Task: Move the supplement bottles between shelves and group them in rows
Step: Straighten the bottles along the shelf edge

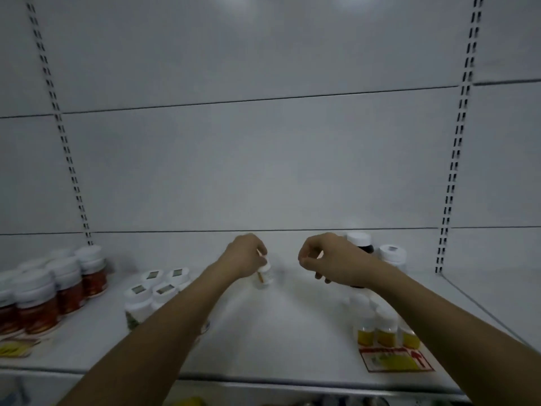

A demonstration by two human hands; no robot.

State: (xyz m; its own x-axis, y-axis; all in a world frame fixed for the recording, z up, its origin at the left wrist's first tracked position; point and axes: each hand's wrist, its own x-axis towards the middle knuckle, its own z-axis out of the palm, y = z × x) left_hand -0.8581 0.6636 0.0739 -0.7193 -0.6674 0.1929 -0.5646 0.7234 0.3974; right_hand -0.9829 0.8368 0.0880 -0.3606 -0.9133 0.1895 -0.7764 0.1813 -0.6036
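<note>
Both my arms reach over a white shelf (263, 332). My left hand (246, 254) grips a small white bottle (265, 276) with an orange label, blurred, near the shelf's middle. My right hand (330, 260) hovers to its right with fingers curled; whether it holds anything is unclear. Behind that hand stands a dark bottle with a white cap (359, 240), and a white bottle (393, 254) beside it. Small yellow-labelled bottles (383, 326) cluster at the front right.
Red-labelled bottles with white caps (52, 291) fill the shelf's left end. A group of white bottles with square cap stickers (156, 288) stands left of my left forearm. A red and yellow shelf label (395, 360) lies at the front right. The white back panel rises behind.
</note>
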